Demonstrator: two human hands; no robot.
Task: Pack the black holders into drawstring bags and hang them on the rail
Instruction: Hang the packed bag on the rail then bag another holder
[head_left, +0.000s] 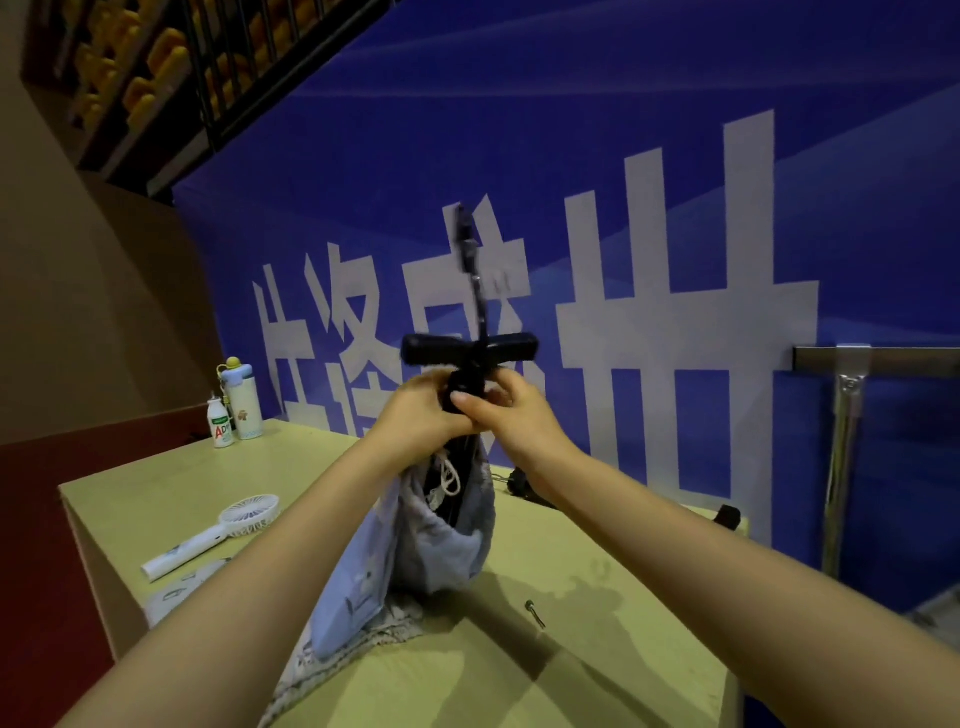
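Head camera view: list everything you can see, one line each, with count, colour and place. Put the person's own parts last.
Black holder: one, black, blurred, held above the bag mouth.
Drawstring bag: one, pale blue-grey, standing mid-table under the hands.
Table: one, light yellow-green, foreground.
Handheld fan: one, white, lying at table left.
Flask: one, white with blue lid, far-left table corner.
Small bottle: one, white with red label, beside the flask.
Screw: one, dark metal, on the table right of the bag.
Rail: one, silver metal, right edge.
Banner: one, blue with white characters, behind the table.
Left hand: gripping the holder base.
Right hand: gripping the holder base.
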